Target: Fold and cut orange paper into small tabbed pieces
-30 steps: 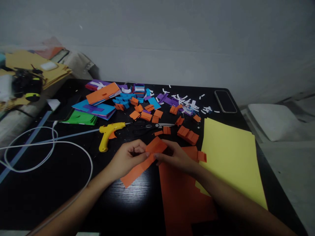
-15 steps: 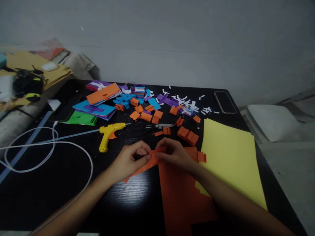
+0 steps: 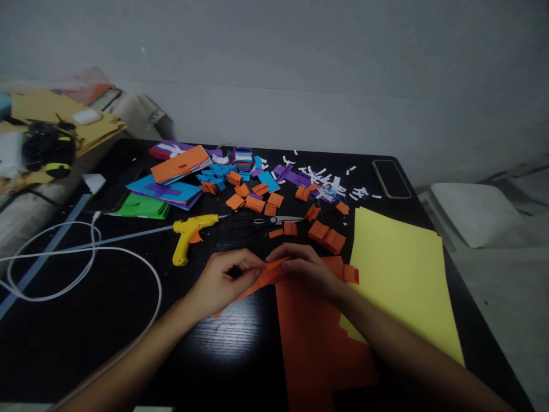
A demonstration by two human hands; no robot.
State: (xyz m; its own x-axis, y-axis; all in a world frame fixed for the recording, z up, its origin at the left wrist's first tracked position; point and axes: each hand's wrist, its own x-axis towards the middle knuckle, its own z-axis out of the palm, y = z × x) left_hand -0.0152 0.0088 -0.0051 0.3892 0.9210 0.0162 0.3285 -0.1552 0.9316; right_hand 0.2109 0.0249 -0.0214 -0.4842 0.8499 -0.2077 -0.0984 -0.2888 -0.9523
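your left hand and right hand each have a grip pinching an orange paper strip over the black surface, near an orange sheet. a grey wall rises behind; a white seat stands right.

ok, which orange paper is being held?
The orange strip, pinched by the left hand and right hand; the large orange sheet and small folded orange pieces lie unheld.
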